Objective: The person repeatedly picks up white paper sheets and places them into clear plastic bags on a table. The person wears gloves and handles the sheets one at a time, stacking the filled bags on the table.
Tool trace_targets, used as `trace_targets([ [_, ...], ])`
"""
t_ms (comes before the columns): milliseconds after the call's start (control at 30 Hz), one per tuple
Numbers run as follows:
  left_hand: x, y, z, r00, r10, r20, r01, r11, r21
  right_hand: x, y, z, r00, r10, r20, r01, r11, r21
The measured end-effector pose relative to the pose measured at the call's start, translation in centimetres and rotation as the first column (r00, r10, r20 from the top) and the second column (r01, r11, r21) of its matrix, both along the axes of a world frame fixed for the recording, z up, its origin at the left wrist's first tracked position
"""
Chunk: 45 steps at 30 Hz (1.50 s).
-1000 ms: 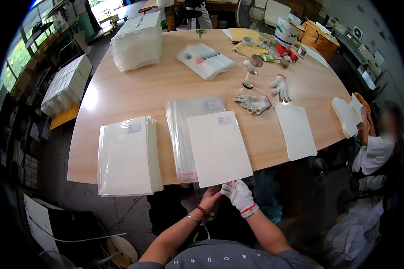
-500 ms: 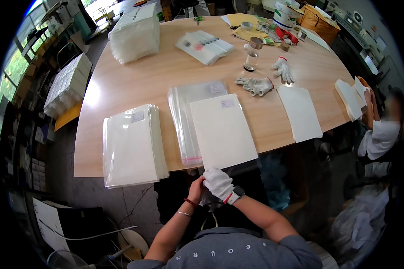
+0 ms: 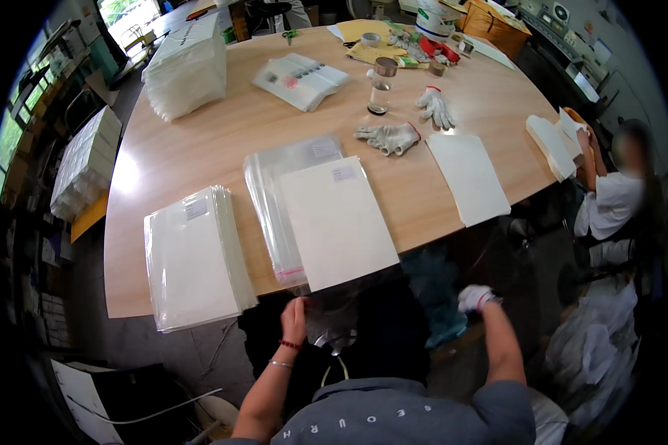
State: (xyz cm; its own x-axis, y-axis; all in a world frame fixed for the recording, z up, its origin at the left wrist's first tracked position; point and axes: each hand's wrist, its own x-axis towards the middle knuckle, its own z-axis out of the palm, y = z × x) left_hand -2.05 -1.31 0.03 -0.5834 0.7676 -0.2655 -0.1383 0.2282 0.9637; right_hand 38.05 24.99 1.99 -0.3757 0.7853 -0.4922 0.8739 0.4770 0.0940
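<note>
My hands have come apart: half a second back they were together just under the worktop's (image 3: 200, 148) near edge, the gloved one over the bare one, and now my right hand (image 3: 475, 298) has swung out wide to the right, below the edge, while my left hand (image 3: 295, 320) stays close in. By my reading the clear plastic bag (image 3: 332, 319) hanging below the edge is now left to the left hand alone. Left fingers are curled against the bag's left side, pinching the film as far as I can make out; the wrist with its beads and bangle is bent up, forearm rising from the lower edge. The right hand wears a white glove with a red cuff; it looks loosely closed with nothing in it that I can see, though its fingers are turned away, so I can't say for sure. The bag hangs just beneath the bagged white sheet (image 3: 338, 221) that overlaps the edge, beside the stack of empty clear bags (image 3: 278, 193). The stack of filled bags (image 3: 191, 256) sits to my left.
</note>
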Motion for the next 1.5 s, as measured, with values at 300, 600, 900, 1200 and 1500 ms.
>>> trace_targets([
  [300, -1.7, 2.2, 3.1, 0.078, -0.096, -0.992, 0.303, 0.951, -0.068, -16.2, -4.0, 4.8, 0.443, 0.303, -0.843, -0.219, 0.949, 0.226],
  [600, -2.7, 4.6, 4.0, 0.252, -0.247, -0.936, 0.188, 0.961, -0.203, -18.1, -2.0, 4.7, 0.616, 0.292, -0.732, -0.206, 0.956, 0.207],
  [900, -2.1, 1.5, 2.0, 0.974, 0.044, -0.222, -0.07, 0.992, -0.108, -19.4, -4.6, 4.6, 0.59, -0.219, -0.777, 0.289, 0.956, -0.051],
  [1200, -3.0, 2.8, 8.5, 0.954, -0.212, 0.213, 0.213, 0.977, 0.015, -18.0, -7.9, 3.7, 0.154, -0.541, -0.827, -0.023, 0.835, -0.55],
  [1500, -19.6, -13.9, 13.9, 0.934, 0.213, -0.288, -0.177, 0.973, 0.149, -38.5, -16.2, 8.9, 0.087, -0.165, -0.982, -0.414, 0.891, -0.187],
])
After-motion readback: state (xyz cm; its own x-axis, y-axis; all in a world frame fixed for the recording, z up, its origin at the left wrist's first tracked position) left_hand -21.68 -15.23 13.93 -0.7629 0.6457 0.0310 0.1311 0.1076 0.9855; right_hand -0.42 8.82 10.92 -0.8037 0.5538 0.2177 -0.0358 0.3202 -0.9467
